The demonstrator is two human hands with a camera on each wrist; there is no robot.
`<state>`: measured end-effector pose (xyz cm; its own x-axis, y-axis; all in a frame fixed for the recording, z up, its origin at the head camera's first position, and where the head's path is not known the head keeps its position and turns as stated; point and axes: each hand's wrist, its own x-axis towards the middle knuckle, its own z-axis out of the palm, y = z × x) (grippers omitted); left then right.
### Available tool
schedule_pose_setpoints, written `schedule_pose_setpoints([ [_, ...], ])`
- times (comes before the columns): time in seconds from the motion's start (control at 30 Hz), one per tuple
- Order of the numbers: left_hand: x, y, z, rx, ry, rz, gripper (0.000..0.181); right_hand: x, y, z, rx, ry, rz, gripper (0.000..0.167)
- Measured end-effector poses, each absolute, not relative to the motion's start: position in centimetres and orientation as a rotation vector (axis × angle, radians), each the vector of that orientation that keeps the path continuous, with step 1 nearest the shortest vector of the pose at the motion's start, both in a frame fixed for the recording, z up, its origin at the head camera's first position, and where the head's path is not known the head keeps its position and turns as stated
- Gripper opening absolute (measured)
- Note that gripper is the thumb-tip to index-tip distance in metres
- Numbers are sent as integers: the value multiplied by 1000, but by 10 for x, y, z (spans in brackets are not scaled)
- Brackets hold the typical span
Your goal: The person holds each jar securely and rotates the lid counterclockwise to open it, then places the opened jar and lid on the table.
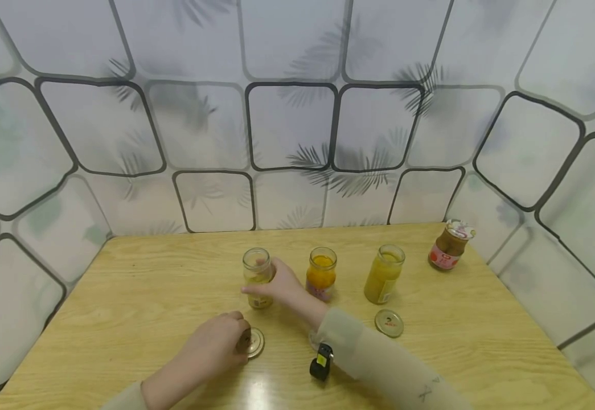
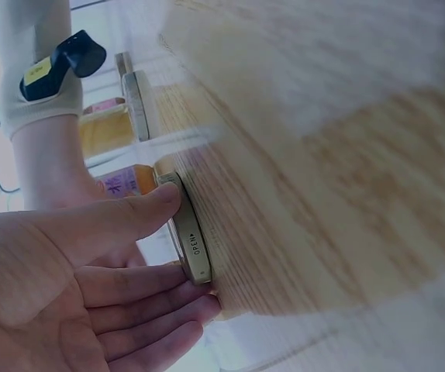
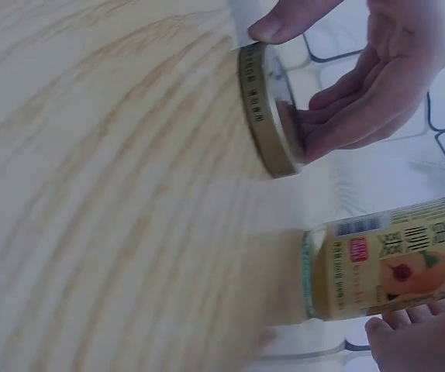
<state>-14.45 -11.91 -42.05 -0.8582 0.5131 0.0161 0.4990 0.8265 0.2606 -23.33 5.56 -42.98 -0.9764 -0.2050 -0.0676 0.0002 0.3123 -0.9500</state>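
Note:
In the head view my left hand [image 1: 215,343] pinches the rim of a metal lid [image 1: 255,343] on the table. The left wrist view has that lid [image 2: 192,236] between thumb and fingers of my left hand [image 2: 106,271]. Just beyond it, my right hand [image 1: 288,287] grips an uncapped glass jar [image 1: 258,278] with pale yellow contents, thumb across its front. In the right wrist view the jar [image 3: 397,260] has a fruit label; fingertips of my right hand [image 3: 428,333] touch its side.
To the right stand an uncapped orange jar [image 1: 321,276], an uncapped yellow jar [image 1: 383,276] and a covered brown jar [image 1: 449,247]. One loose lid [image 1: 389,323] lies before the yellow jar. A round object [image 1: 314,340] is partly hidden by my right wrist.

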Motion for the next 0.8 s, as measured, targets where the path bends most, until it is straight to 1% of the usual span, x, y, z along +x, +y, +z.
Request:
schedule_pose_setpoints([
  [0.07, -145, -119, -420, 813, 2946, 404, 38, -231, 57, -422, -186, 2375, -1756, 64],
  [0.17, -145, -118, -419, 808, 2944, 403, 39, -229, 60, -411, -188, 2366, -1761, 68],
  [0.3, -145, -118, -419, 812, 2950, 400, 38, -228, 65, -398, -247, 2385, -1751, 78],
  [0.4, -146, -119, -419, 820, 2958, 401, 36, -228, 69, -390, -316, 2373, -1779, 80],
  [0.6, -147, -119, -420, 828, 2964, 396, 36, -223, 78, -368, -391, 2350, -1818, 77],
  [0.8, -147, -118, -420, 797, 2949, 408, 35, -218, 94, -341, -435, 2303, -1856, 78],
])
